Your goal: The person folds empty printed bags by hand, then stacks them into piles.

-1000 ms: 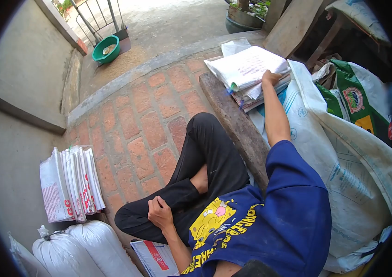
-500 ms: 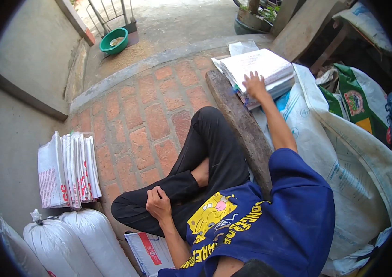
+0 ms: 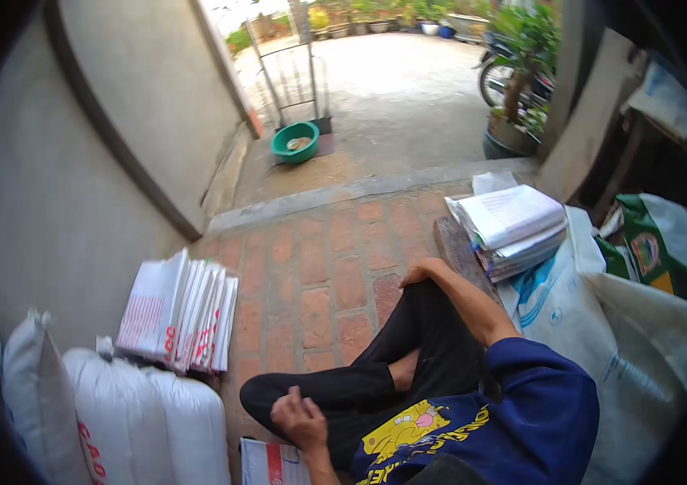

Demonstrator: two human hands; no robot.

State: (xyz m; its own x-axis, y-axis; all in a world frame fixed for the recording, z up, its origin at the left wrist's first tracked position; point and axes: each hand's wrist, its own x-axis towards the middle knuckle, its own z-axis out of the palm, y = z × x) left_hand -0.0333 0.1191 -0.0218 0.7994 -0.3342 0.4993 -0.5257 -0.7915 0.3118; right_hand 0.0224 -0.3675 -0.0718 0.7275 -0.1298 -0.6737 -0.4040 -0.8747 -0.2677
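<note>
My right hand (image 3: 422, 273) rests over my raised right knee with nothing visible in it; the fingers lie along the black trousers, partly hidden from view. My left hand (image 3: 299, 416) is above my left thigh, fingers loosely bent and a little apart, holding nothing. Close to it on the floor lies a flat white printed packet with a red band (image 3: 273, 464). Right of my knee, a stack of folded white printed bags (image 3: 521, 214) sits on a wooden plank (image 3: 450, 238). Another bundle of folded white bags with red print (image 3: 153, 311) stands to the left.
Several full white sacks (image 3: 117, 404) stand at lower left beside the wall. Large white woven sacks (image 3: 642, 323) and a green sack (image 3: 657, 242) fill the right side. Beyond the doorstep are a green basin (image 3: 295, 143), a hand truck (image 3: 288, 77), a potted plant (image 3: 513, 121) and a motorbike (image 3: 493, 74).
My right hand has left the stack of folded bags and come back onto my knee. My left hand has lifted its fingers slightly. The view has tilted up toward the yard.
</note>
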